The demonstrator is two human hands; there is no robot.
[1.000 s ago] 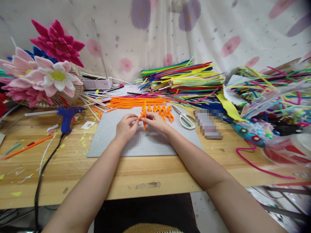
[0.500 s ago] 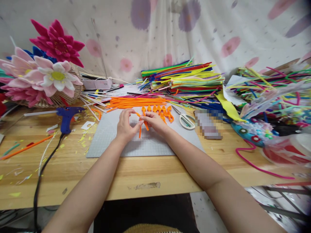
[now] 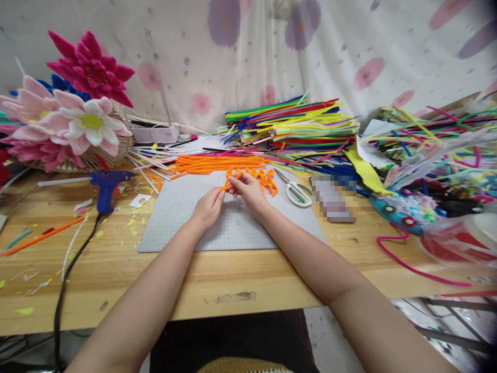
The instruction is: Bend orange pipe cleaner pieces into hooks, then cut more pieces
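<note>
Both hands meet over the grey cutting mat [image 3: 171,223]. An orange pipe cleaner [image 3: 228,183] is pinched between them, partly hidden by the fingers. My left hand [image 3: 209,207] is closed on its lower end, thumb and fingers together. Just to the right, my right hand [image 3: 247,190] grips it higher up between thumb and fingertips. Behind the right hand lie several bent orange pieces [image 3: 268,181] on the mat. A row of straight orange pipe cleaners [image 3: 217,163] lies at the mat's back edge. White-handled scissors [image 3: 298,194] rest at the mat's right.
A blue glue gun [image 3: 105,191] with a black cord lies left of the mat. Fuzzy flowers [image 3: 91,122] stand at the back left. Bundles of coloured pipe cleaners [image 3: 303,122] are piled behind. A blurred flat object [image 3: 333,199] and a tub [image 3: 462,238] are on the right.
My left hand has closed up from a wide curve and moved slightly right and down. The orange pipe cleaner's hanging ends no longer show below the hands. My right hand has turned, its fingers higher.
</note>
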